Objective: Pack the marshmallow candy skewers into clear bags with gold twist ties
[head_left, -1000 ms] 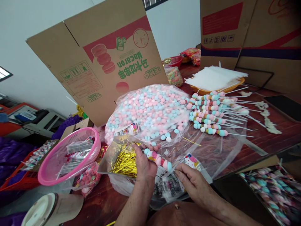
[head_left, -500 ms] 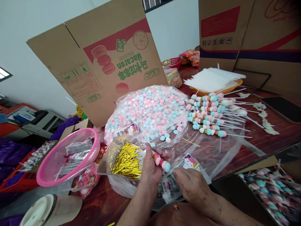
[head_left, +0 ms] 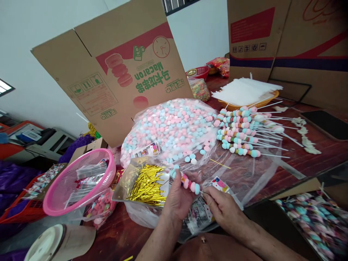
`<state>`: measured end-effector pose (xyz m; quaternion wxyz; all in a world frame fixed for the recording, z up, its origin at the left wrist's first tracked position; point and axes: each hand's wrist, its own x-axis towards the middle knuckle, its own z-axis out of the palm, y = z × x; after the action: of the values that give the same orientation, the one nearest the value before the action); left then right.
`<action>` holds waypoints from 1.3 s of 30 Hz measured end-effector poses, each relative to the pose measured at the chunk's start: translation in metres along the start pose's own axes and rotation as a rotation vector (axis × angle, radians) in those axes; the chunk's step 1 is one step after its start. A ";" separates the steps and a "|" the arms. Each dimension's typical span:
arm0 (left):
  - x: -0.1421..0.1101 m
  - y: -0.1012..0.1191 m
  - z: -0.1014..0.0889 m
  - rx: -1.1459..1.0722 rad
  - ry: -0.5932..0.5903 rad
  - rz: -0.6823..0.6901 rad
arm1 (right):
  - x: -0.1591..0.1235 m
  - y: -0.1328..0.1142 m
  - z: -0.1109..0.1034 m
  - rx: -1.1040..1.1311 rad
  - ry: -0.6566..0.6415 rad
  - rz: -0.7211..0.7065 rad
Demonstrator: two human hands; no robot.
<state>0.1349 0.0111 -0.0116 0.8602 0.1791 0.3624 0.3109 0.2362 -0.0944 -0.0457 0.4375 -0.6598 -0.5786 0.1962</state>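
Note:
A candy skewer (head_left: 192, 186) with pink, red and light blue pieces lies across my left hand (head_left: 175, 201), the thumb closed over it. My right hand (head_left: 224, 204) pinches at the lower right end of that skewer, where a thin bit of stick shows between fingertips and the blue piece. Printed clear plastic wrappers (head_left: 199, 215) lie beneath and between my hands. Just left of my left hand sits a metal scoop-shaped tray (head_left: 122, 188) of gold twist ties (head_left: 146, 185). Behind the hands, a big clear bag of pink, blue and white candies (head_left: 174, 127) spreads out.
Finished-looking candy skewers (head_left: 239, 132) are piled at the right, before a yellow basket (head_left: 231, 107) of white sticks (head_left: 247, 92). A pink basket (head_left: 49, 195) and a lidded cup (head_left: 67, 241) stand left. A box of skewers (head_left: 312, 221) is lower right. Cardboard boxes (head_left: 122, 108) stand behind.
More of the skewer shows above my left thumb now, with blue pieces visible there. My right fingers have come up to the skewer's end and pinch there.

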 end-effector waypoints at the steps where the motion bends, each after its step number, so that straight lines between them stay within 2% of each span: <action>1: 0.002 0.008 -0.002 -0.009 -0.018 0.008 | 0.001 -0.001 -0.004 0.110 -0.054 0.048; 5: 0.007 0.034 -0.005 -0.078 -0.044 0.121 | 0.002 -0.003 -0.011 0.481 -0.233 0.199; 7: 0.007 0.037 -0.001 -0.106 -0.003 0.139 | 0.002 -0.001 -0.009 0.506 -0.234 0.233; 10: 0.004 0.035 0.008 -0.158 0.138 0.097 | -0.001 0.006 -0.004 0.211 -0.072 0.141; 14: 0.001 0.030 0.012 -0.185 0.263 0.049 | -0.006 0.012 0.000 -0.286 0.138 -0.175; 17: 0.001 0.029 0.012 -0.138 0.306 0.021 | -0.007 0.013 -0.002 -0.460 0.190 -0.376; 19: 0.002 0.029 0.011 -0.104 0.318 -0.018 | -0.006 0.016 -0.007 -0.495 0.207 -0.441; 22: 0.002 0.033 0.010 -0.063 0.312 -0.092 | -0.003 0.025 -0.017 -0.519 0.177 -0.422; 26: 0.000 0.038 0.007 0.009 0.240 -0.177 | -0.002 0.033 -0.028 -0.523 0.100 -0.383; 29: -0.001 0.041 0.005 0.068 0.212 -0.177 | -0.002 0.031 -0.031 -0.460 0.079 -0.347; 32: -0.001 0.042 0.004 0.114 0.172 -0.178 | -0.001 0.027 -0.033 -0.342 -0.003 -0.302; 35: 0.001 0.038 0.006 0.104 0.183 -0.117 | 0.000 0.021 -0.030 -0.255 -0.077 -0.247; 39: 0.006 0.022 0.013 -0.095 0.273 0.059 | -0.003 0.011 -0.014 -0.166 -0.055 -0.175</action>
<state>0.1385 0.0307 0.0057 0.8008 0.1048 0.4557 0.3744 0.2524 -0.1010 -0.0476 0.3810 -0.6350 -0.6599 0.1267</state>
